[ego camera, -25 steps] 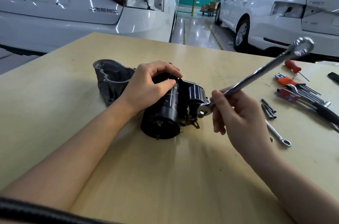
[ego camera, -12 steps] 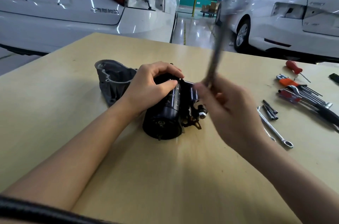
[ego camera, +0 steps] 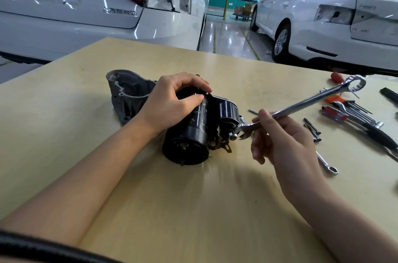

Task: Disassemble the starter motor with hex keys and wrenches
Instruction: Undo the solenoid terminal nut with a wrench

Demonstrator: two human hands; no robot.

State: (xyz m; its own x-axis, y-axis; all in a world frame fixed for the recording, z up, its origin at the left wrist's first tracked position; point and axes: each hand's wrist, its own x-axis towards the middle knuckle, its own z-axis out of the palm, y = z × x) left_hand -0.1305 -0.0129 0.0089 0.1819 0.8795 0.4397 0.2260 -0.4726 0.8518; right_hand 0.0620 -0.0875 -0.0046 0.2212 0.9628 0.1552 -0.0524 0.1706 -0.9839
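My left hand [ego camera: 170,103] grips motor [ego camera: 193,133]; right hand [ego camera: 280,140] holds wrench [ego camera: 301,105] on nut [ego camera: 231,136] just past fingertips; housing intact, most disassembly left.

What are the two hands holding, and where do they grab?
The right hand pinches the combination wrench on its shank, near the open end at the nut. The left hand grips the starter motor around its black body.
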